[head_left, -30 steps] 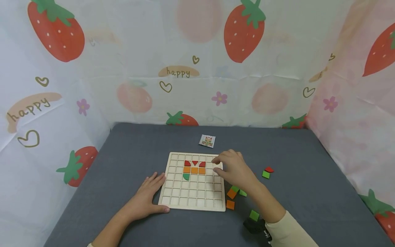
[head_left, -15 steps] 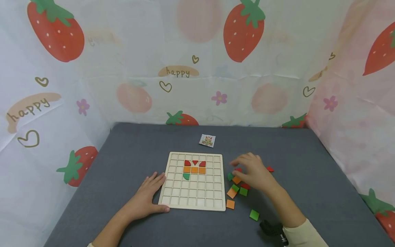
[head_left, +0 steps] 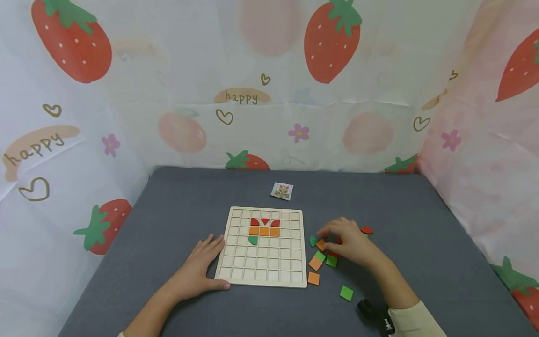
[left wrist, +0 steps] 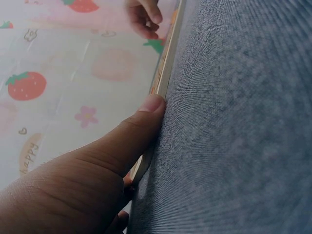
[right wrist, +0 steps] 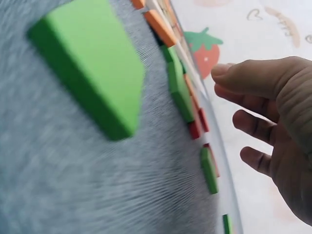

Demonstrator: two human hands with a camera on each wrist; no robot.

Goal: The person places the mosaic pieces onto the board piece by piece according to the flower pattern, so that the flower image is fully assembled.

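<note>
A wooden grid board [head_left: 263, 267] lies on the grey cloth, with red, orange and green pieces set in its upper cells. My left hand [head_left: 195, 271] rests at the board's left edge, fingers spread; in the left wrist view its thumb touches the rim. Over loose pieces to the right of the board hovers my right hand [head_left: 349, 241], its fingers bent and apart. In the right wrist view that hand [right wrist: 273, 102] holds nothing. Beneath and beside it lie an orange square [head_left: 321, 245], a dark green piece [head_left: 313, 240] and red pieces, partly covered by the hand.
A small patterned card [head_left: 281, 191] lies behind the board. Nearer the front are an orange square [head_left: 313, 278] and a lone green square [head_left: 346, 293]. One red piece [head_left: 367, 230] sits beyond my right hand. A printed curtain [head_left: 252, 56] surrounds the table.
My right hand has moved from above the board's right side to the loose pieces, then lowered slightly. My left hand has stayed at the board's edge.
</note>
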